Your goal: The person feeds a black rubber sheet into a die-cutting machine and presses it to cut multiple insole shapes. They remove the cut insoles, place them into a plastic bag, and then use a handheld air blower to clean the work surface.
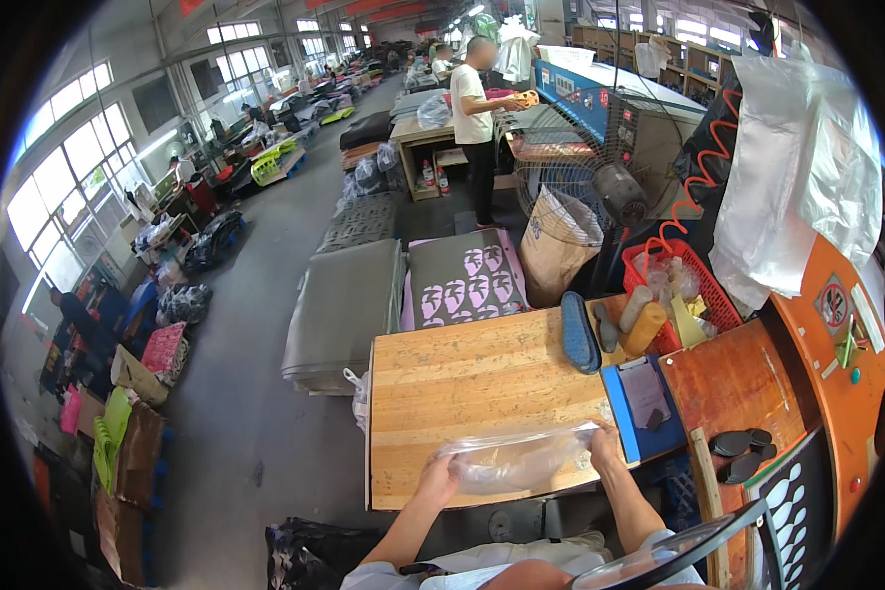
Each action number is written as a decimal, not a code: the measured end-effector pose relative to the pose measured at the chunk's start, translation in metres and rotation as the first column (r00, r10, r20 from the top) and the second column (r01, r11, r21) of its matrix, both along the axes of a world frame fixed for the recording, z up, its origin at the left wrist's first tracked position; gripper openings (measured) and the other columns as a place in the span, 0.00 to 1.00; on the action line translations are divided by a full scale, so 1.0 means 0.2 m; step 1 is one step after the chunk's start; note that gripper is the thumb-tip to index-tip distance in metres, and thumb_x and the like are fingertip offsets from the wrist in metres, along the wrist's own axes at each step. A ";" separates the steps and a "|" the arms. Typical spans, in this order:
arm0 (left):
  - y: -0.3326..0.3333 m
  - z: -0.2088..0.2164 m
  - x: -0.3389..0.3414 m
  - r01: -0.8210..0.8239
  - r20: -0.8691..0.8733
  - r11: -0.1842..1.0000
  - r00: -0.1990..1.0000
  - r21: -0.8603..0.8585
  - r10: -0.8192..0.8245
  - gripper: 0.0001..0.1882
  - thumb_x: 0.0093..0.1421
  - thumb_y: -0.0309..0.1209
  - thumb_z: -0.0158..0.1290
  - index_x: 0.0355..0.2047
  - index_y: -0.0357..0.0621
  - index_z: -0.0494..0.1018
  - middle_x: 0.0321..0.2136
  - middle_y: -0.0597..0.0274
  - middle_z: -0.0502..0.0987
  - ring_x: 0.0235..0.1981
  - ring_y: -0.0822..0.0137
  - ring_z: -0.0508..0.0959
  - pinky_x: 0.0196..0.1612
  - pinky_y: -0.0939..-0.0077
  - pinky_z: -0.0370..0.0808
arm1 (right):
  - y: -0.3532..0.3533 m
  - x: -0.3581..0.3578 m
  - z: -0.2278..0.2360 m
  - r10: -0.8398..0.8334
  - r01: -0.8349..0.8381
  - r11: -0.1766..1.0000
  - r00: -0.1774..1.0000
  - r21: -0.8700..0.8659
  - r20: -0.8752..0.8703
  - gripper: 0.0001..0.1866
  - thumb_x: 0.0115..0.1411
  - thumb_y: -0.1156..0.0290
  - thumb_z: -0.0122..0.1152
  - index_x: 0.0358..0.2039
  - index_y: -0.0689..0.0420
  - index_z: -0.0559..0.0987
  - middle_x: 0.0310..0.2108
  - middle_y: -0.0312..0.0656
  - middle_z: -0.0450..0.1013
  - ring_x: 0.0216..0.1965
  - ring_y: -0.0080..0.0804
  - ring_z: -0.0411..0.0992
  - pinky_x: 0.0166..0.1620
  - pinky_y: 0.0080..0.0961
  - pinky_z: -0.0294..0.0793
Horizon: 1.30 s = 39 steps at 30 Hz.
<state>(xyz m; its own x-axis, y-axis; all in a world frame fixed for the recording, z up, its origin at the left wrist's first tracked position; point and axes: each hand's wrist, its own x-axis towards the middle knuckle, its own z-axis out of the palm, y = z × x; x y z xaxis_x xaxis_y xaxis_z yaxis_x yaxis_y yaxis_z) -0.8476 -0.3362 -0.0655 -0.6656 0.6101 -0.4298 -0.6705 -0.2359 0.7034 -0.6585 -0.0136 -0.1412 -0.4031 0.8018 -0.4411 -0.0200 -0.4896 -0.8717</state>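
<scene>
A clear plastic bag (521, 460) is stretched sideways between my two hands, just over the near edge of the wooden table (472, 369). My left hand (440, 479) grips its left end, fingers closed on the film. At the other end, my right hand (605, 444) pinches the bag's right corner. The tabletop's wood shows through the film. A blue shoe-shaped piece (579, 334) lies at the table's far right corner, beside a dark grey sole-like piece (606, 327).
Right of the table are a blue clipboard (649, 401), an amber bottle (646, 329) and a red basket (698, 280) of plastic scraps. Dark insoles (740, 447) lie farther right. Clear bags (777, 167) hang above. Stacked grey sheets (349, 305) stand beyond; a person (477, 118) works behind a large fan (585, 162).
</scene>
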 end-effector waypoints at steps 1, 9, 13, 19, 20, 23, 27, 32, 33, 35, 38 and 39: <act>0.01 0.06 0.04 0.050 0.057 0.998 0.997 0.039 -0.053 0.10 0.73 0.27 0.48 0.46 0.39 0.77 0.34 0.59 0.82 0.39 0.61 0.83 0.44 0.63 0.82 | 0.06 0.01 0.00 -0.029 0.026 0.997 0.998 -0.079 -0.047 0.12 0.66 0.81 0.50 0.44 0.64 0.81 0.36 0.49 0.81 0.32 0.36 0.81 0.36 0.32 0.84; 0.03 0.10 -0.07 -0.244 0.246 0.895 0.956 0.372 0.159 0.13 0.77 0.37 0.45 0.48 0.44 0.76 0.30 0.68 0.77 0.35 0.65 0.80 0.43 0.67 0.79 | -0.06 0.19 0.19 0.148 -0.234 0.936 0.939 -0.262 -0.311 0.11 0.70 0.72 0.53 0.41 0.64 0.82 0.34 0.42 0.79 0.30 0.28 0.75 0.31 0.26 0.74; -0.04 -0.19 -0.38 -0.019 0.208 0.657 0.955 0.754 -0.210 0.15 0.78 0.39 0.41 0.53 0.48 0.75 0.34 0.67 0.78 0.33 0.63 0.79 0.44 0.64 0.79 | -0.34 0.26 0.56 0.690 -0.713 0.698 0.695 -0.065 -0.203 0.13 0.66 0.69 0.60 0.27 0.63 0.83 0.28 0.41 0.78 0.27 0.27 0.73 0.37 0.24 0.74; -0.07 -0.32 -0.19 0.075 0.143 0.996 0.987 -0.047 -0.067 0.23 0.70 0.33 0.52 0.63 0.39 0.69 0.50 0.56 0.80 0.49 0.61 0.81 0.55 0.73 0.77 | -0.29 0.16 0.86 -0.014 -0.417 0.843 0.615 -0.340 -0.789 0.12 0.68 0.62 0.60 0.40 0.58 0.81 0.38 0.42 0.81 0.44 0.35 0.78 0.59 0.38 0.74; -0.09 -0.32 -0.12 0.209 -0.009 0.977 0.978 -0.045 -0.209 0.25 0.68 0.31 0.54 0.64 0.37 0.69 0.51 0.56 0.80 0.50 0.61 0.81 0.56 0.74 0.76 | -0.26 0.16 0.86 0.008 -0.385 0.871 0.632 -0.305 -0.775 0.13 0.69 0.61 0.60 0.40 0.58 0.81 0.38 0.42 0.80 0.45 0.36 0.78 0.61 0.39 0.72; -0.12 -0.33 0.08 0.287 -0.480 0.919 0.787 -0.272 -0.388 0.30 0.64 0.26 0.57 0.67 0.35 0.66 0.54 0.56 0.78 0.51 0.63 0.80 0.57 0.77 0.75 | -0.20 0.19 0.82 0.093 -0.417 0.864 0.682 -0.281 -0.725 0.15 0.70 0.59 0.59 0.41 0.59 0.82 0.38 0.41 0.80 0.44 0.36 0.77 0.58 0.41 0.73; -0.16 -0.39 0.12 0.127 -0.113 0.849 0.970 -0.513 -0.213 0.27 0.65 0.23 0.53 0.65 0.39 0.67 0.56 0.58 0.77 0.54 0.63 0.79 0.61 0.71 0.73 | -0.16 0.27 0.81 0.495 -0.568 0.814 0.787 -0.120 -0.368 0.17 0.63 0.62 0.68 0.44 0.63 0.84 0.34 0.40 0.80 0.35 0.30 0.77 0.47 0.33 0.76; -0.25 -0.43 0.01 -0.242 0.302 0.928 0.896 -0.282 0.325 0.17 0.68 0.30 0.54 0.56 0.44 0.72 0.53 0.60 0.78 0.54 0.59 0.79 0.62 0.57 0.74 | -0.18 0.29 0.70 0.728 -0.827 0.488 0.562 0.278 0.394 0.22 0.55 0.69 0.76 0.45 0.70 0.83 0.32 0.39 0.80 0.31 0.25 0.74 0.37 0.26 0.76; -0.27 -0.44 -0.02 -0.265 0.383 0.931 0.856 -0.251 0.347 0.15 0.69 0.32 0.54 0.54 0.46 0.73 0.53 0.60 0.78 0.54 0.57 0.79 0.61 0.54 0.73 | -0.19 0.29 0.65 0.709 -0.873 0.346 0.484 0.344 0.513 0.21 0.56 0.69 0.76 0.44 0.71 0.82 0.31 0.38 0.79 0.31 0.24 0.74 0.37 0.26 0.76; -0.28 -0.47 -0.05 -0.258 0.414 0.960 0.866 -0.108 0.280 0.14 0.70 0.34 0.51 0.53 0.44 0.74 0.49 0.59 0.81 0.50 0.59 0.81 0.58 0.57 0.76 | -0.22 0.26 0.48 0.597 -0.850 0.362 0.526 0.382 0.606 0.14 0.60 0.70 0.71 0.41 0.68 0.84 0.29 0.36 0.80 0.28 0.25 0.73 0.35 0.26 0.75; -0.29 -0.48 -0.04 -0.097 0.371 0.985 0.928 0.142 0.038 0.16 0.71 0.35 0.49 0.53 0.40 0.74 0.46 0.57 0.82 0.51 0.61 0.80 0.59 0.61 0.76 | -0.19 0.23 0.20 0.489 -0.557 0.792 0.824 0.249 0.288 0.09 0.65 0.73 0.62 0.35 0.67 0.84 0.25 0.36 0.78 0.25 0.23 0.73 0.31 0.25 0.73; -0.28 -0.47 -0.02 0.003 0.363 0.992 0.931 0.127 -0.049 0.17 0.70 0.35 0.48 0.53 0.38 0.74 0.46 0.56 0.82 0.51 0.61 0.80 0.58 0.62 0.76 | -0.14 0.22 0.14 0.438 -0.500 0.839 0.854 0.212 0.282 0.09 0.68 0.74 0.60 0.32 0.64 0.83 0.25 0.36 0.77 0.25 0.24 0.72 0.30 0.25 0.73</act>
<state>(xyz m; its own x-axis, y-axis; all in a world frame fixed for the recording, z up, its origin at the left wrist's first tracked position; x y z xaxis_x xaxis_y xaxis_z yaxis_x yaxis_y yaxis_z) -0.8514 -0.3923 -0.1597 -0.4600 0.6883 -0.5609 -0.8822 -0.2829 0.3763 -0.6147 -0.0407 -0.1139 -0.6818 0.6388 -0.3565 0.3536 -0.1388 -0.9250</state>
